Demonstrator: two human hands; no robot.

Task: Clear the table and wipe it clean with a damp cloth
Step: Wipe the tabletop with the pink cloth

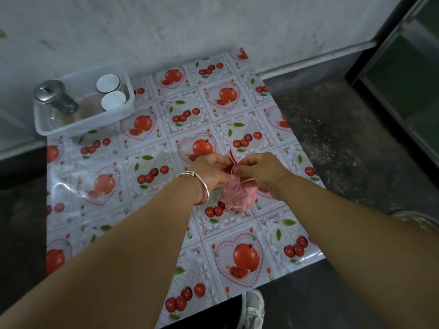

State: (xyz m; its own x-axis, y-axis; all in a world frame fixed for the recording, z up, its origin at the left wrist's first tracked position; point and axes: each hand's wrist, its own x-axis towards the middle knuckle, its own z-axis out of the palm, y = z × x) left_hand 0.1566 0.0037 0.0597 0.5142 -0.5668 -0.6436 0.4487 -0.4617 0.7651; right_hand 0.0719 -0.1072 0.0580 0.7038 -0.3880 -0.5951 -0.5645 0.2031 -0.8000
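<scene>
Head view: pink cloth [238,198] bunched above mid-table [152,162], pinched by both hands. Risk: wiping in a wad would smear, and a wide sweep could nudge the plastic tub [83,119] of cups at the far-left corner. Left hand [209,170] and right hand [261,168], forearms extended, fingertips gripping the cloth's upper edge.

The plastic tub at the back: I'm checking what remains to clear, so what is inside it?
Inside the plastic tub stand two white cups and a glass pot with a metal lid. The cups' contents and the tub floor beneath them cannot be seen.
</scene>
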